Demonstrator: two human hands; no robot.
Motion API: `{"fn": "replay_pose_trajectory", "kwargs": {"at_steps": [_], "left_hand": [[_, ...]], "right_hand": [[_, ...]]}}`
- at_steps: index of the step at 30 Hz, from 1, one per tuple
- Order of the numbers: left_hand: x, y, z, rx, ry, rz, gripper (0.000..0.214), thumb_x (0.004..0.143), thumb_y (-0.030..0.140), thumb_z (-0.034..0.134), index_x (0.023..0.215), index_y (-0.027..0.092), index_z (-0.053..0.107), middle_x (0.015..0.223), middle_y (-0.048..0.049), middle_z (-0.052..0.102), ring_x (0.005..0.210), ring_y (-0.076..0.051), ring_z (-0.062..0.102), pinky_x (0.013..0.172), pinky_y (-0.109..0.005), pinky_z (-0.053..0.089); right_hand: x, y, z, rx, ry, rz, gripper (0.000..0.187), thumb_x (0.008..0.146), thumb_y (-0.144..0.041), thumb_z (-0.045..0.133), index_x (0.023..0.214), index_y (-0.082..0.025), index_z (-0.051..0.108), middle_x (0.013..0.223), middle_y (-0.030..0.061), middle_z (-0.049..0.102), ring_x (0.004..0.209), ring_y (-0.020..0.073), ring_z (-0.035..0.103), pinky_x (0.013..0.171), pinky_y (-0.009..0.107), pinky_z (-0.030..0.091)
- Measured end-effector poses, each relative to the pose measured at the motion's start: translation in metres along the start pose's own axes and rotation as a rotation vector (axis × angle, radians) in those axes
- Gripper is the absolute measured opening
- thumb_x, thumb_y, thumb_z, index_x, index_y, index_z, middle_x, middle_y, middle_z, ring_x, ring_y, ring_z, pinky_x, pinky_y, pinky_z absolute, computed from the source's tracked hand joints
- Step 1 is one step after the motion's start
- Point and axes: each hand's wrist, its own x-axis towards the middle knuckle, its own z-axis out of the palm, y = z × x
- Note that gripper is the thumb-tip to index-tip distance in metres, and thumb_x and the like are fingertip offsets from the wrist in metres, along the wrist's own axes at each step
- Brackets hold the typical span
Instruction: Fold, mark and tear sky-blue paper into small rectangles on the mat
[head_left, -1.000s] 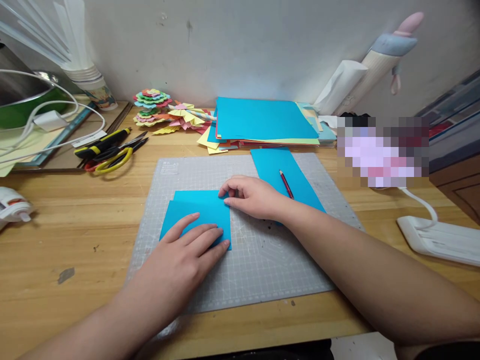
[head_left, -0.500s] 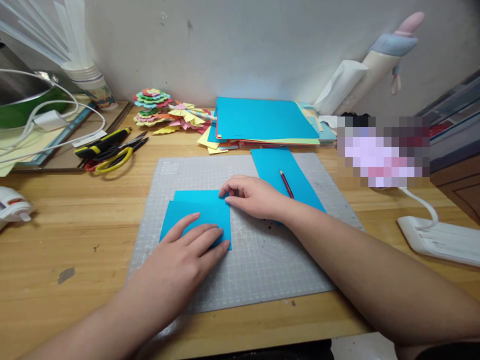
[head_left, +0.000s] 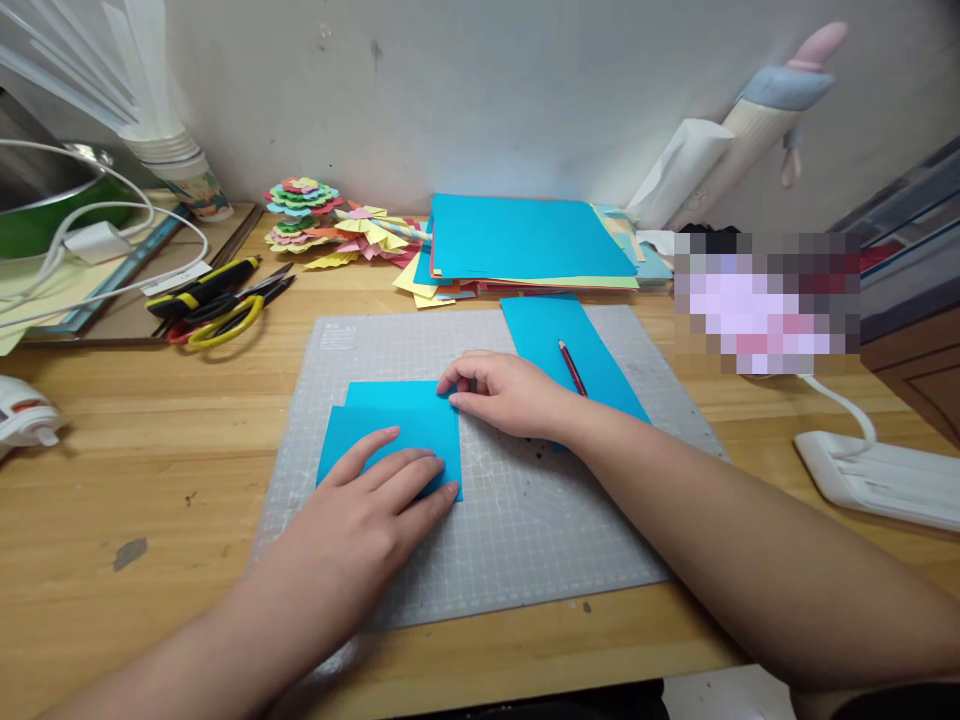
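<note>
Two overlapping layers of blue paper (head_left: 397,394) lie on a grey cutting mat (head_left: 525,540); the front layer sits slightly lower, and I cannot tell whether they are one folded sheet. My left hand (head_left: 390,500) rests on the front layer with its fingers spread. At the upper right edge of the paper, my right hand (head_left: 499,390) is curled, thumb and forefinger pinching that edge. Beyond my right wrist is a longer blue strip of paper (head_left: 540,325), partly covered by my forearm. A dark red pencil (head_left: 572,368) lies on this strip.
A stack of coloured paper (head_left: 532,235) stands against the wall, beside layered paper flowers (head_left: 304,215). Scissors (head_left: 232,320) and a black-and-yellow tool (head_left: 202,288) lie at the left, above a white glue gun (head_left: 26,415). A white power strip (head_left: 885,485) is at the right.
The front layer of blue paper has slid slightly down and left, showing a little more of the layer behind. Both hands stay almost where they were.
</note>
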Motion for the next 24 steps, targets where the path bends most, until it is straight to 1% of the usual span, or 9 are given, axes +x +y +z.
{"fn": "replay_pose_trajectory", "kwargs": {"at_steps": [3,6,10,13,16,19,24], "left_hand": [[0.0,-0.001,0.0,-0.009,0.005,-0.008,0.034,0.097,0.014,0.034,0.111,0.024,0.064,0.107,-0.0035,0.067,0.104,-0.019,0.06,0.109,-0.046,0.029],[0.0,-0.001,0.001,-0.018,0.007,-0.011,0.034,0.096,0.013,0.035,0.112,0.024,0.064,0.11,-0.0034,0.067,0.105,-0.019,0.06,0.109,-0.046,0.03],[-0.001,0.0,0.004,-0.061,-0.017,-0.046,0.031,0.095,0.012,0.041,0.112,0.025,0.063,0.122,-0.0027,0.064,0.113,-0.019,0.059,0.112,-0.045,0.03],[-0.002,0.0,0.008,-0.088,-0.065,-0.081,0.025,0.093,0.015,0.047,0.111,0.025,0.062,0.136,-0.0048,0.057,0.124,-0.021,0.053,0.113,-0.047,0.029],[-0.003,0.0,0.011,-0.074,-0.104,-0.099,0.025,0.092,0.014,0.049,0.111,0.025,0.062,0.144,-0.0068,0.049,0.134,-0.023,0.044,0.114,-0.051,0.028],[-0.003,0.0,0.012,-0.06,-0.109,-0.085,0.027,0.092,0.012,0.047,0.112,0.025,0.061,0.146,-0.0081,0.047,0.137,-0.023,0.04,0.114,-0.051,0.027],[-0.001,0.0,0.013,-0.063,-0.11,-0.087,0.027,0.092,0.011,0.046,0.111,0.025,0.061,0.146,-0.0081,0.047,0.136,-0.022,0.041,0.115,-0.05,0.026]], "right_hand": [[0.0,-0.001,-0.001,-0.004,-0.004,0.01,0.016,0.085,-0.016,0.057,0.097,-0.021,0.068,0.089,0.0008,0.065,0.08,0.0141,0.057,0.069,0.026,0.042],[0.0,-0.001,-0.002,0.022,-0.004,0.027,0.021,0.087,-0.013,0.052,0.097,-0.021,0.068,0.098,0.0018,0.068,0.088,0.0154,0.06,0.076,0.027,0.044],[0.002,0.003,-0.002,0.096,0.0,0.056,0.024,0.089,-0.011,0.048,0.097,-0.021,0.067,0.107,0.002,0.07,0.1,0.0169,0.061,0.086,0.03,0.044],[0.002,0.004,-0.001,0.111,0.003,0.065,0.024,0.089,-0.011,0.048,0.098,-0.021,0.067,0.108,0.002,0.07,0.1,0.0172,0.061,0.087,0.031,0.045],[0.002,0.005,-0.001,0.104,0.006,0.07,0.024,0.089,-0.011,0.048,0.098,-0.021,0.067,0.108,0.0019,0.07,0.1,0.0175,0.062,0.087,0.031,0.045],[0.002,0.004,-0.001,0.098,0.005,0.068,0.024,0.089,-0.012,0.048,0.098,-0.022,0.068,0.108,0.0016,0.07,0.1,0.0174,0.062,0.087,0.03,0.046],[0.002,0.003,-0.001,0.087,0.006,0.072,0.024,0.089,-0.011,0.048,0.098,-0.022,0.067,0.107,0.0015,0.071,0.099,0.0169,0.062,0.086,0.029,0.046]]}}
